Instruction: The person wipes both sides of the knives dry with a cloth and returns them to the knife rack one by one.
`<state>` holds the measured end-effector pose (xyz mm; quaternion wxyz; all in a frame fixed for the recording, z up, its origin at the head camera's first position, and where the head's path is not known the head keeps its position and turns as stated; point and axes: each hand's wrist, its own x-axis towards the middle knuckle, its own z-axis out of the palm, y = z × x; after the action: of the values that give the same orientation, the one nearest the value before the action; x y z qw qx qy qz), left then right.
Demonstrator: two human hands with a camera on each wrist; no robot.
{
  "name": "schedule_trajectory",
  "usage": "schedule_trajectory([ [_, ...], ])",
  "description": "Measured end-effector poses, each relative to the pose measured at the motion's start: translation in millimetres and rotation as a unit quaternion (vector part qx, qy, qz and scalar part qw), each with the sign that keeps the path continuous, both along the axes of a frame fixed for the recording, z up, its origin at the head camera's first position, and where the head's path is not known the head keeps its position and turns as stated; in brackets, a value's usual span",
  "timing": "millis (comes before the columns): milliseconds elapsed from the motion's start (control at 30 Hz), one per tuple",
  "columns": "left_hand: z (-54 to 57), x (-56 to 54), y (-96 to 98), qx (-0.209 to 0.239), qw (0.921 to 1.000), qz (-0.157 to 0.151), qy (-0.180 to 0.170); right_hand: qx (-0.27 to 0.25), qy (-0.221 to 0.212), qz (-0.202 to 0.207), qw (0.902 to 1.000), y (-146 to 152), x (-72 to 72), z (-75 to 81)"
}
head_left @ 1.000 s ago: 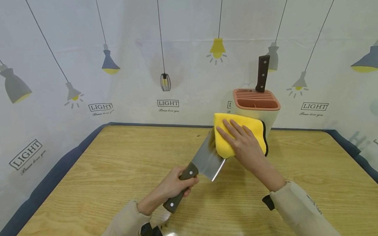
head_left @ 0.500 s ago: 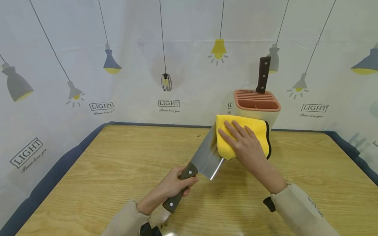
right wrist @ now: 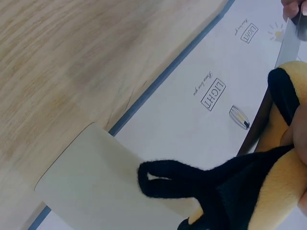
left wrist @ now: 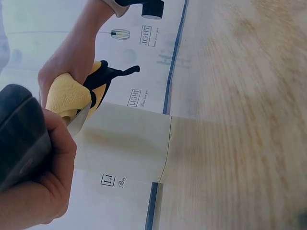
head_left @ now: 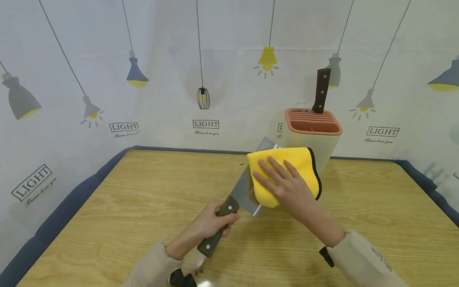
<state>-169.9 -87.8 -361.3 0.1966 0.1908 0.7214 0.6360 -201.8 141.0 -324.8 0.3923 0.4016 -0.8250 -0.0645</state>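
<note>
My left hand [head_left: 209,221] grips the dark handle of a cleaver [head_left: 242,193], its broad steel blade slanting up and away to the right, raised over the table. Across the middle of the blade lies a folded yellow cloth [head_left: 306,165] with black edging. My right hand [head_left: 287,189] holds this cloth against the blade, fingers spread on top and the thumb underneath in the right wrist view. The blade's far end, with a hole, sticks out past the cloth. In the left wrist view the cloth [left wrist: 67,96] wraps the blade; a black loop [right wrist: 172,177] hangs from it in the right wrist view.
Behind the cloth stands a cream knife block [head_left: 312,145] with a slotted, orange-pink top. A dark-handled knife [head_left: 321,91] is upright in it. A wooden table [head_left: 143,191] lies below, with a white lamp-printed sheet [head_left: 161,99] at its back and sides.
My right hand has slid the cloth along the blade toward the handle, down and left, uncovering the blade's far end. The left hand and cleaver are nearly still.
</note>
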Motion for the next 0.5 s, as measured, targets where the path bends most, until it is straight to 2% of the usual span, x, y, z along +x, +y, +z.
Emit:
schedule_trajectory([
  [267, -0.6, -1.6, -0.7, -0.005, 1.0, -0.002, 0.001, 0.032, 0.002, 0.046, 0.9984, -5.5, 10.2, -4.4],
  [500, -2.8, -3.8, -0.8, -0.006, 1.0, -0.001, -0.002, 0.039, 0.003, 0.102, 0.994, -8.9, 14.6, -8.1],
])
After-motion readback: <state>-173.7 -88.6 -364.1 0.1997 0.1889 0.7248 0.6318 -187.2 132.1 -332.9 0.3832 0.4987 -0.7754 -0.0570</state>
